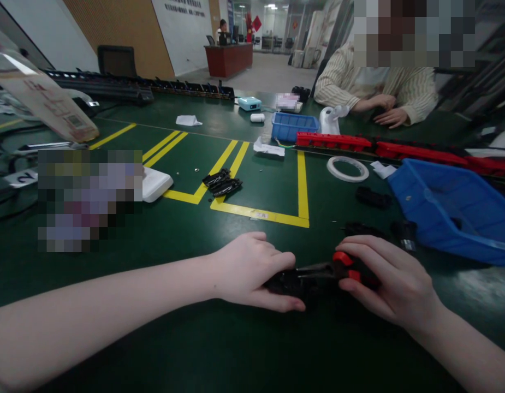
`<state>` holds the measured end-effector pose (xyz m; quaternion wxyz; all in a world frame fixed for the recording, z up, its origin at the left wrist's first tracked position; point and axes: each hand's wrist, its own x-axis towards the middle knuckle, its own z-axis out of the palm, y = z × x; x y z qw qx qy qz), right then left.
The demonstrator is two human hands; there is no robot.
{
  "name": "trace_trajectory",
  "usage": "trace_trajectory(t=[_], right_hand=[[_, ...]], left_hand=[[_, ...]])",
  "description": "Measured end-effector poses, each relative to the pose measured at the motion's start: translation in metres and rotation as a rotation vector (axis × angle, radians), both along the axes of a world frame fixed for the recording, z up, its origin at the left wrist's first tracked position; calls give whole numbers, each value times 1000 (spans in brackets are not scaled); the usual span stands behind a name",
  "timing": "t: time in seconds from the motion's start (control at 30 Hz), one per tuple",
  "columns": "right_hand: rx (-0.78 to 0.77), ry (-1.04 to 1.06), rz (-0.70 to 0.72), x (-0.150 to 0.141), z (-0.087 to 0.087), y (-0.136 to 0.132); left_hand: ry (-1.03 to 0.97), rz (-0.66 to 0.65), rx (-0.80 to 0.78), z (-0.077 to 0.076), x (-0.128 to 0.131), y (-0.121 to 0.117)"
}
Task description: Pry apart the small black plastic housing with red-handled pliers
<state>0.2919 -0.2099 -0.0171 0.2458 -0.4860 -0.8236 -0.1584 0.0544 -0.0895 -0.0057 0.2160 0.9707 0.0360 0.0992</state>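
My left hand [258,270] is closed around a black plastic part [287,283] low over the green table, its thumb and fingers on either side. From the right, my right hand [393,281] grips pliers [345,266] with red and black handles. The metal jaws of the pliers point left and meet the black part; whether they pinch it I cannot tell. Just beyond my right hand lie dark parts [373,197] on the table. A small bundle of black pieces [223,183] rests on the yellow tape farther off.
A blue bin [452,218] stands at right, beside a roll of white tape [348,168]. Red strips [334,141] and a smaller blue basket [294,126] lie farther back. At left are a white box [156,184] and cables. A co-worker in a striped sleeve [338,79] sits across.
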Motion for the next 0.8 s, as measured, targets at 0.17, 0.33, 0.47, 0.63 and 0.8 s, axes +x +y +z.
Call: trace_trajectory(t=[0.17,0.33,0.47,0.63,0.8], right_hand=[[-10,-26,2,-3,2,0],[2,-63,27,-2,9,2],[-3,-80,50,-1,11,2],[-22,-41,34,2,7,0],[-29,-5,44,4,3,-1]], left_hand=[[8,-1,-13,0,-1,-1],[-25,-10,-11,-1,-1,0],[-36,1,-20,-1,-1,0],[-30,6,-12,-2,-1,-1],[-30,26,-17,-1,-1,-1]])
